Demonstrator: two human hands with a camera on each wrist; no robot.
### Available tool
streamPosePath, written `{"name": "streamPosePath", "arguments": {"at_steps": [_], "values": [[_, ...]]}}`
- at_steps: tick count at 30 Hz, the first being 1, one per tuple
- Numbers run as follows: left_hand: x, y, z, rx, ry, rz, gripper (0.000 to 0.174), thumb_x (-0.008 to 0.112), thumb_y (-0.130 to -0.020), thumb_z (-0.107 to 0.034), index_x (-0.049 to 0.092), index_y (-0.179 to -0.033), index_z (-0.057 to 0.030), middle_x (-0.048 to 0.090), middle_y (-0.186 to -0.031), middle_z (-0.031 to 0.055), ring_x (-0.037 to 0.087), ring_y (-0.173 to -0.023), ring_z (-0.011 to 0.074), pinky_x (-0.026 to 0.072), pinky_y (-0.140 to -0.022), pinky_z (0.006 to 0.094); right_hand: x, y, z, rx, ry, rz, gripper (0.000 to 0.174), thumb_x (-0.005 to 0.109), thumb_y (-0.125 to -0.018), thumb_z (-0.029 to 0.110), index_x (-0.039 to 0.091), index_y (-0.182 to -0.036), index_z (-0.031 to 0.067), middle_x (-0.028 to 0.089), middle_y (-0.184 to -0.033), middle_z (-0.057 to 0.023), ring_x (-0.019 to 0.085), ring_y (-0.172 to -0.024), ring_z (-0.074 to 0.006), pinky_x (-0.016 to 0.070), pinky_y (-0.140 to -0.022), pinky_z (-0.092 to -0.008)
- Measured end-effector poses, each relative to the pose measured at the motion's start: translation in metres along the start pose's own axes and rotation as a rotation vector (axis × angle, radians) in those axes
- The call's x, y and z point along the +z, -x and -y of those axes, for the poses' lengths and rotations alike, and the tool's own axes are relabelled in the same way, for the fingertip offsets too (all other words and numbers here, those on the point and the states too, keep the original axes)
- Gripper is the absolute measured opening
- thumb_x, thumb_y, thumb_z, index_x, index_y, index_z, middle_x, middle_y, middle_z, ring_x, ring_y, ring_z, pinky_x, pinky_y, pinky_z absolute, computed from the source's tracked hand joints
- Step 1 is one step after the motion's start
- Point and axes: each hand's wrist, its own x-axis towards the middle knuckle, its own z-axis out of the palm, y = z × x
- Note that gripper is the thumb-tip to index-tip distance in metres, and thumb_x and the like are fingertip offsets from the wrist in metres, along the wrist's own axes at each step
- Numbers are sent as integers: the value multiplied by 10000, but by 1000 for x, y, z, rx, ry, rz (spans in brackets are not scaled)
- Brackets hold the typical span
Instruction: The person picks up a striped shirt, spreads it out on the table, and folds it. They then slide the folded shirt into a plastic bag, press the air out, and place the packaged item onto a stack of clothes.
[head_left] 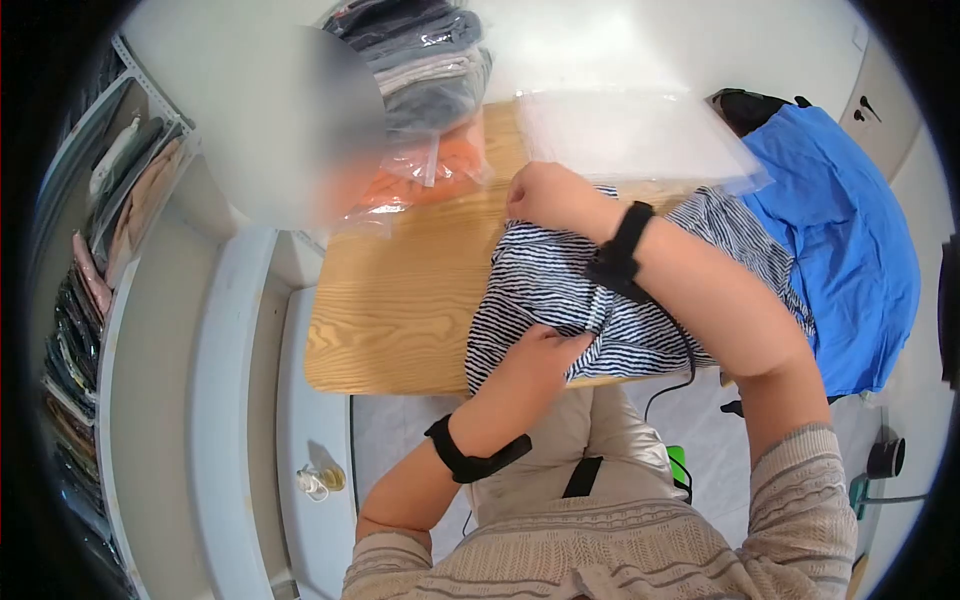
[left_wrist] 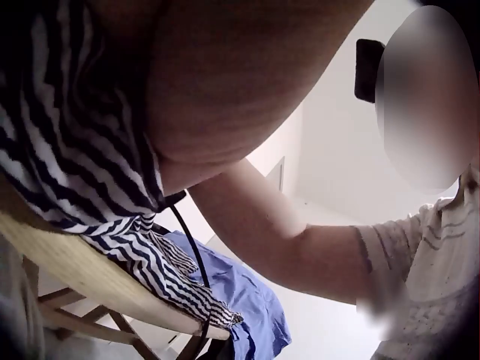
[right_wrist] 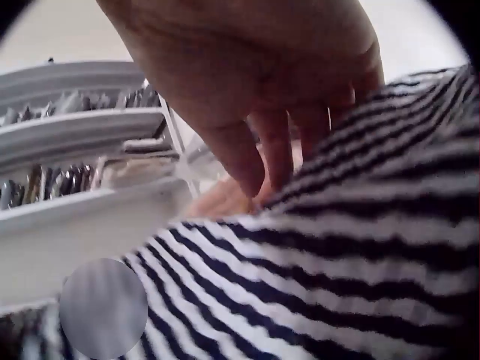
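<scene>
A navy-and-white striped garment (head_left: 545, 265) lies spread over the near right part of the wooden table, rumpled around the middle. My right hand (head_left: 555, 195) grips its far edge; in the right wrist view the fingers (right_wrist: 274, 150) bend down at the striped cloth. Closer to the table's front, my left hand (head_left: 540, 365) rests on the garment beside a raised fold, its fingertips partly hidden by the cloth. I cannot tell whether they pinch it. In the left wrist view the striped fabric (left_wrist: 75, 150) rises right beside the hand.
Blue cloth (head_left: 840, 240) hangs at the table's right side. Clear plastic bags (head_left: 630, 135) lie at the back, with bagged folded clothes (head_left: 430, 80) and an orange bagged item (head_left: 440, 160) to their left. Shelves (head_left: 110, 270) line the left. A black cable (head_left: 685, 350) trails from the right wrist.
</scene>
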Motion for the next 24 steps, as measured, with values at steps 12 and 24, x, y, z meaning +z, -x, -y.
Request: {"name": "streamPosePath", "arguments": {"at_steps": [12, 24], "values": [[12, 5, 7, 69, 74, -167, 518, 519, -700, 91, 543, -1210, 2, 614, -1043, 168, 514, -973, 325, 419, -898, 383, 23, -30, -9, 264, 201, -290, 220, 617, -802, 225, 661, -941, 60, 666, -929, -157, 634, -878, -315, 482, -799, -390], [-13, -7, -5, -147, 202, -509, 473, 463, -722, 60, 542, -1180, -27, 605, -1084, 207, 586, -964, 390, 452, -874, 408, 5, 183, -9, 145, -437, -122, 126, 645, -802, 115, 654, -858, 3, 622, -734, -120, 598, -660, -239, 471, -611, -315]]}}
